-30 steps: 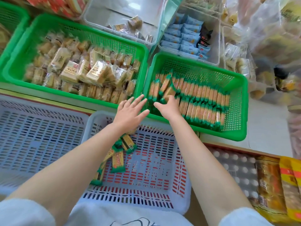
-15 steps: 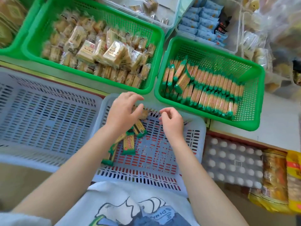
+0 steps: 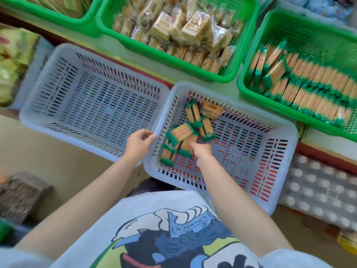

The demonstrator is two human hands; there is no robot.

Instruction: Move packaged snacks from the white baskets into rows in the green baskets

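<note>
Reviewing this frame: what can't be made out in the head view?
- Right hand: its fingers are tucked under its back among the snack packs, so any grip is hidden.
- Print on the packs: blurred, unreadable.
- Green basket of rowed packs: its right end is cut off by the frame edge.
- Left hand holds the white basket's rim; its fingertips are hidden behind it.

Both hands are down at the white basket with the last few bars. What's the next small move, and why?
Probably close the right hand on the nearest green-ended snack bars and lift. Its fingers already touch the loose pile, the left hand steadies the white basket by its rim, and the green basket has rows to extend.
</note>
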